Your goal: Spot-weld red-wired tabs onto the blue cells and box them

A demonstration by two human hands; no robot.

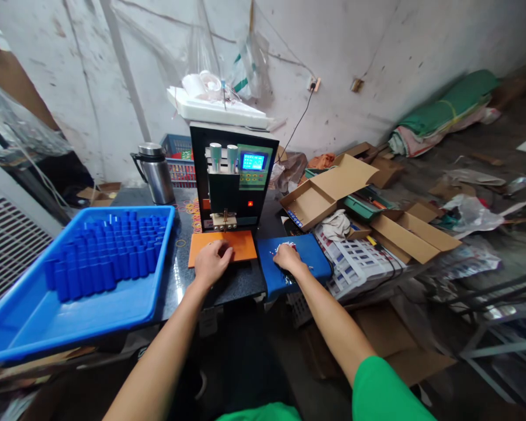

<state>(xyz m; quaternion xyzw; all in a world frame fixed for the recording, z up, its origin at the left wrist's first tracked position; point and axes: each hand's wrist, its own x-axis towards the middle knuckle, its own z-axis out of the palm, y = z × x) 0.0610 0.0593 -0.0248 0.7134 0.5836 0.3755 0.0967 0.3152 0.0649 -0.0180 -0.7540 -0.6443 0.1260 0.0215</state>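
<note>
Centrally, the left hand (213,261) rests curled on the orange plate (222,245) directly beneath the electrodes of the black benchtop machine (232,175) — whether it grips anything cannot be told. To its right, the right hand (287,257) lies knuckles-up on a blue pad (307,260) among small white pieces (280,248); its grasp is hidden too. Further left — a blue tray (35,316) of upright blue cylinders (105,254), with a steel flask (155,172) behind.

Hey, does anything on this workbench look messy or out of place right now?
Yes. Right of the machine, open cardboard boxes lie jumbled at angles with a crumpled cloth. The left hand rests on the orange plate.
</note>
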